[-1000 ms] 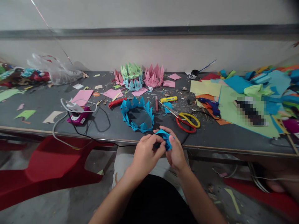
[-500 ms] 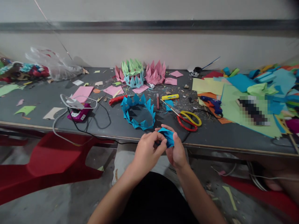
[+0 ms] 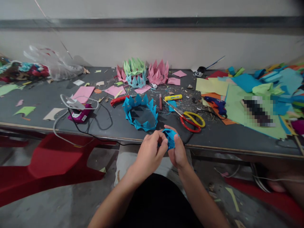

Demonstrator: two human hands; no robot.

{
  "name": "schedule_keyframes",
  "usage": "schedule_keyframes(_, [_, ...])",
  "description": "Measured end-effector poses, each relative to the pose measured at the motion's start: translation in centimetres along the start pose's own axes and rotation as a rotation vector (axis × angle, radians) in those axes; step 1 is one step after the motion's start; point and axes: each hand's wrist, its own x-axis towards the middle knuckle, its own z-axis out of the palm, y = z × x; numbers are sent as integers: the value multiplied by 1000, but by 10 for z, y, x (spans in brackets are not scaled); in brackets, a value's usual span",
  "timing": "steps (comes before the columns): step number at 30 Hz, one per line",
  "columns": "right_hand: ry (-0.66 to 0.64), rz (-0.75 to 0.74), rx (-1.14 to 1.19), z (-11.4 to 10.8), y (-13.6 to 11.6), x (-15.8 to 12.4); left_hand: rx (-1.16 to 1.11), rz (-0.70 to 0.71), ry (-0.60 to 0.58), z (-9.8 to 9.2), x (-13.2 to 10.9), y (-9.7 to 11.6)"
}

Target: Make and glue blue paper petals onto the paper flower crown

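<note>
A small folded piece of blue paper [image 3: 170, 138] is held between my two hands at the table's front edge. My left hand [image 3: 152, 151] pinches its left side, thumb and fingers closed together. On the other side my right hand [image 3: 178, 151] grips it, with the thumb in front and the fingers behind. Part of the paper is hidden by my fingers. Just beyond my hands, a blue folded-paper ring with pointed tips [image 3: 140, 113] rests on the table. Scissors [image 3: 190, 119] with red and yellow handles lie to its right.
Green, light-blue and pink pointed paper rings [image 3: 135, 72] stand near the wall. A yellow glue stick [image 3: 173, 97] and a blue glue gun [image 3: 216, 104] lie to the right, near piled coloured paper [image 3: 247, 98]. Cables run by a purple box [image 3: 82, 114]; a red stool [image 3: 57, 158] is at left.
The blue paper has turned a little in my fingers and shifted slightly left. My right thumb lies further over its edge. Things on the table have stayed put.
</note>
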Motion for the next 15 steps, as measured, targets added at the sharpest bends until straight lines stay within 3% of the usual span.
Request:
schedule_keyframes(7, [55, 23, -9, -3, 0, 0, 126, 43, 29, -1, 0, 0])
schedule_keyframes(11, [142, 56, -5, -2, -1, 2, 222, 118, 131, -5, 2, 0])
schedule_keyframes(15, [169, 62, 37, -4, -1, 5, 122, 72, 144, -11, 7, -1])
